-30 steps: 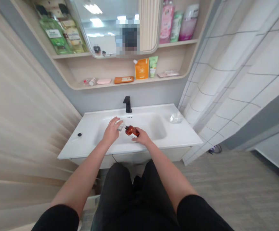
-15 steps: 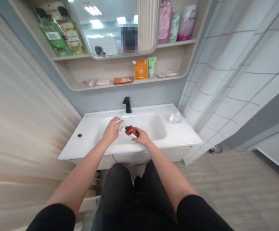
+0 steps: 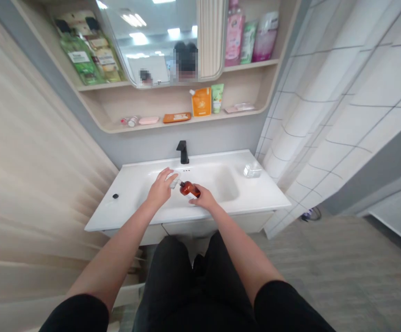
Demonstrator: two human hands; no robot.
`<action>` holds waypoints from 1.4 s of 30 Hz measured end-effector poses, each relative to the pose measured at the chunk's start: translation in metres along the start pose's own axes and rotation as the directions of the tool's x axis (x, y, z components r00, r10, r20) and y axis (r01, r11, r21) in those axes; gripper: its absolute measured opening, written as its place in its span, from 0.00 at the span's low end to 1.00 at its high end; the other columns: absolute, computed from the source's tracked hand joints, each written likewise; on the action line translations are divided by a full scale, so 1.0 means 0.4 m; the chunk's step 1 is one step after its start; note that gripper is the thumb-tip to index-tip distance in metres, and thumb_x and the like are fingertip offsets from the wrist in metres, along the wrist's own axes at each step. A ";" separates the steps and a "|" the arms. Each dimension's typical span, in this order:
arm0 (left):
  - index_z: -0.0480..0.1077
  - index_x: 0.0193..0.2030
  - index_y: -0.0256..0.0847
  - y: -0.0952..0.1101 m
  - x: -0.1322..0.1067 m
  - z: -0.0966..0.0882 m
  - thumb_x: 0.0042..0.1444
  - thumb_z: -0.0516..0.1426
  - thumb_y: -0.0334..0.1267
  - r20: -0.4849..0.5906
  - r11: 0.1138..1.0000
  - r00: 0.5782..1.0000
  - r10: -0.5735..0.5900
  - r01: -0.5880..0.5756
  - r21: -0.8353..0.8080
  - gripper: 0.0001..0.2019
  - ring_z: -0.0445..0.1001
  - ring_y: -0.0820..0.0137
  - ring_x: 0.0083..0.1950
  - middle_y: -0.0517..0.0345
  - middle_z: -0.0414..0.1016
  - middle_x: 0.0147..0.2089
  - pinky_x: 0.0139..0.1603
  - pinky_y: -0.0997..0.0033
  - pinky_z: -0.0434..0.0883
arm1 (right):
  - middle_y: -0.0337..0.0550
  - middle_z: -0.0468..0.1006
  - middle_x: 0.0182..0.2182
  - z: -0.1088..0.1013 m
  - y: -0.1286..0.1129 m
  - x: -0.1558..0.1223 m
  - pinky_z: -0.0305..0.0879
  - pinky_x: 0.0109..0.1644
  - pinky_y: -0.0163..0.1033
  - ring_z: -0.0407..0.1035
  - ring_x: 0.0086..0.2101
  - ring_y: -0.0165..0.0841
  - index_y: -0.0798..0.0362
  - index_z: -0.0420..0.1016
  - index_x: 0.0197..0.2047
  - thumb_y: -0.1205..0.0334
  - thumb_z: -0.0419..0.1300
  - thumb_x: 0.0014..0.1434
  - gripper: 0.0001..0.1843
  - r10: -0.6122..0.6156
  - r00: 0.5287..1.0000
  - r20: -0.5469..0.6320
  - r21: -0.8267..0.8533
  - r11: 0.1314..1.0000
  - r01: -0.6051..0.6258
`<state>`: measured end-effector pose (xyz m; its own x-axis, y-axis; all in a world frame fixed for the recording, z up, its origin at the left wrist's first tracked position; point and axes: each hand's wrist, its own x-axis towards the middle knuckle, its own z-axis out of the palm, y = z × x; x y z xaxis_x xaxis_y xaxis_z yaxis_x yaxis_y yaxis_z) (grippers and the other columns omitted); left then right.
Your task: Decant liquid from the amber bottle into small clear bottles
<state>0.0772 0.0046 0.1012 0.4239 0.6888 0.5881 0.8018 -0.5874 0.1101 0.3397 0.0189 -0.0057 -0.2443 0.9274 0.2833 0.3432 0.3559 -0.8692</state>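
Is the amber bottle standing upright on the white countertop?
No, the right hand holds the amber bottle tilted over the washbasin, close to the clear container in the left hand.

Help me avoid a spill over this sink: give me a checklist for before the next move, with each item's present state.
1. Amber bottle gripped: ok, the right hand is wrapped around it.
2. Clear container held: ok, in the fingers of the left hand.
3. Bottle upright: not ok, it is tilted with its neck toward the clear container.
4. Neck lined up with the container's opening: cannot tell, too small to see.
5. Both items over the basin: ok.
6. Container's fill level: cannot tell, partly hidden by fingers.
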 end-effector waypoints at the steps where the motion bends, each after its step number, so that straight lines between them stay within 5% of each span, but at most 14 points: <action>1: 0.74 0.70 0.44 0.002 0.002 -0.003 0.55 0.53 0.16 0.010 1.000 1.000 0.000 0.000 0.011 0.37 0.61 0.51 0.82 0.45 0.71 0.74 0.82 0.39 0.66 | 0.49 0.84 0.60 0.000 0.002 0.000 0.72 0.65 0.54 0.79 0.55 0.49 0.48 0.76 0.70 0.56 0.80 0.46 0.48 -0.004 1.000 -0.003 0.002 1.000 0.004; 42: 0.74 0.72 0.46 0.060 0.067 -0.098 0.60 0.51 0.18 0.153 0.975 0.969 0.192 -0.207 0.085 0.36 0.54 0.54 0.86 0.44 0.70 0.76 0.79 0.42 0.68 | 0.51 0.84 0.59 -0.001 -0.011 -0.008 0.73 0.64 0.54 0.79 0.55 0.49 0.49 0.75 0.70 0.50 0.81 0.45 0.50 -0.080 0.996 -0.049 0.159 0.983 0.086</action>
<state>0.0915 -0.0076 0.1510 0.6296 0.6198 0.4685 0.7296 -0.6789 -0.0824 0.3394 0.0144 -0.0025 -0.2265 0.9006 0.3709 0.1721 0.4118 -0.8949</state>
